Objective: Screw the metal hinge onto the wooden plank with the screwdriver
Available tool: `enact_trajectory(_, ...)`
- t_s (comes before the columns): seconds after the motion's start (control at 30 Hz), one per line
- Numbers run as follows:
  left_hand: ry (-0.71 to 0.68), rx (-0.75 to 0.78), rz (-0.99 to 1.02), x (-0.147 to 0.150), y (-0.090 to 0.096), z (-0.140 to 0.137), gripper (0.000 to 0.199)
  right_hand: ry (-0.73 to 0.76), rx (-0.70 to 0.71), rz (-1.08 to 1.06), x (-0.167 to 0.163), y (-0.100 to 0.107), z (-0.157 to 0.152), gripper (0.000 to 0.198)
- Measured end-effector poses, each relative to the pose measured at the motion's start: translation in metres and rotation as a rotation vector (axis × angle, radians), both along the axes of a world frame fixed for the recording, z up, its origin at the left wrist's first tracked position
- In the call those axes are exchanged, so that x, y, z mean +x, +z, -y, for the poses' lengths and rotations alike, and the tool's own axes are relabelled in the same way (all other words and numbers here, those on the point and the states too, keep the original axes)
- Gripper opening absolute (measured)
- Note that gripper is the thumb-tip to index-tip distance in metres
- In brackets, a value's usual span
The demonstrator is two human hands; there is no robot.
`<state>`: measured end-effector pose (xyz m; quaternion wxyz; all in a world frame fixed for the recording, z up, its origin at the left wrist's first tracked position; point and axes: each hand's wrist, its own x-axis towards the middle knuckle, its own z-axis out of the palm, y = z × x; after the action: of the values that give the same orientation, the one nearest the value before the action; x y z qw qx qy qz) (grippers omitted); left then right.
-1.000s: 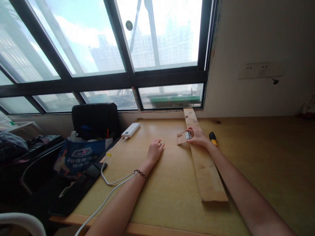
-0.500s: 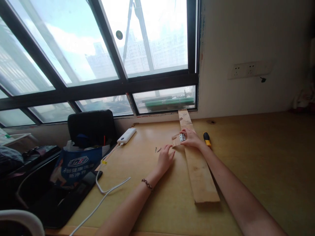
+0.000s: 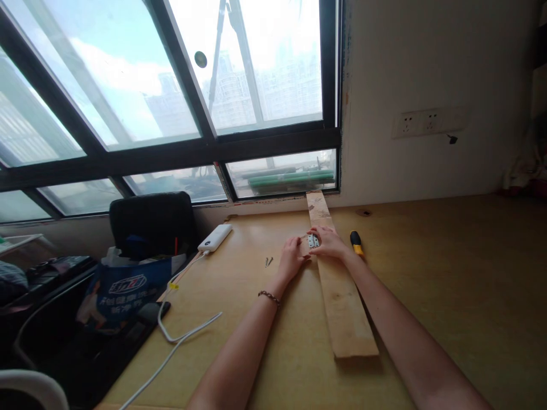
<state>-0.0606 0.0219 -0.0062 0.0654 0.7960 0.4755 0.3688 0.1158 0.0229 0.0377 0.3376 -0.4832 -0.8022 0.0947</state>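
A long wooden board (image 3: 347, 310) lies on the table, running away from me towards the window. A small wooden piece (image 3: 304, 246) sits against its left side. Across the two rests a silver metal hinge (image 3: 313, 241) with visible screw holes. My right hand (image 3: 332, 244) is closed around the hinge and presses it from the right. With its fingers, my left hand (image 3: 293, 257) grips the small wooden piece from the left. Two screws (image 3: 268, 262) lie on the table left of that hand. A black-and-yellow screwdriver (image 3: 356, 244) lies right of the board.
A white power bank (image 3: 215, 238) with a white cable (image 3: 188, 335) lies along the table's left side. Beyond that edge stand a black chair (image 3: 149, 225) and a blue bag (image 3: 123, 296). Wall sockets (image 3: 421, 122) are at the right, above the table (image 3: 448, 307).
My left hand has moved forward and right and closed on the small wooden piece. My right hand keeps its hold on the hinge. The view has shifted slightly.
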Motion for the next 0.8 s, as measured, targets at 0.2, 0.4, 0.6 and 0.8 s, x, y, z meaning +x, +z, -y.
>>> enact_trajectory(0.2,0.148,0.032,-0.081,-0.021,0.022,0.010,0.070,0.009,-0.007,-0.074,0.003,0.000,-0.001,0.085)
enact_trajectory(0.4,0.422,0.034,-0.119,-0.119,0.040,0.014,0.071,-0.022,-0.019,-0.133,0.004,-0.003,-0.005,0.082)
enact_trajectory(0.6,0.561,-0.178,-0.274,-0.187,0.031,0.022,0.067,-0.008,-0.004,-0.156,0.004,-0.005,-0.004,0.073)
enact_trajectory(0.8,0.452,-0.361,-0.309,-0.190,0.026,0.016,0.070,0.020,-0.035,-0.213,0.006,-0.010,-0.007,0.070)
